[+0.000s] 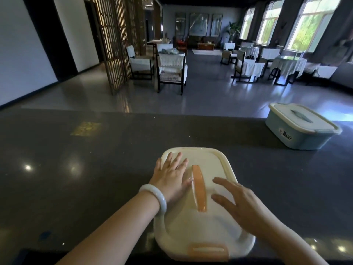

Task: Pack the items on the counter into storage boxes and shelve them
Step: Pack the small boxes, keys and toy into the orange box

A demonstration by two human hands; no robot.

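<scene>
Right now my left hand (172, 175) lies flat, fingers spread, on the cream box lid (202, 222), my right hand (240, 203) open just over it, either side of the orange handle (199, 188), probably to seat it. Beyond my right hand sits the blue box (299, 129), lidded.

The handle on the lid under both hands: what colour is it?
Orange, on a cream-white lid; the handle shows clearly in the head view, the only one.

Left hand (172, 174) lies flat, fingers spread; right hand (242, 204) hovers, fingers straight.
</scene>
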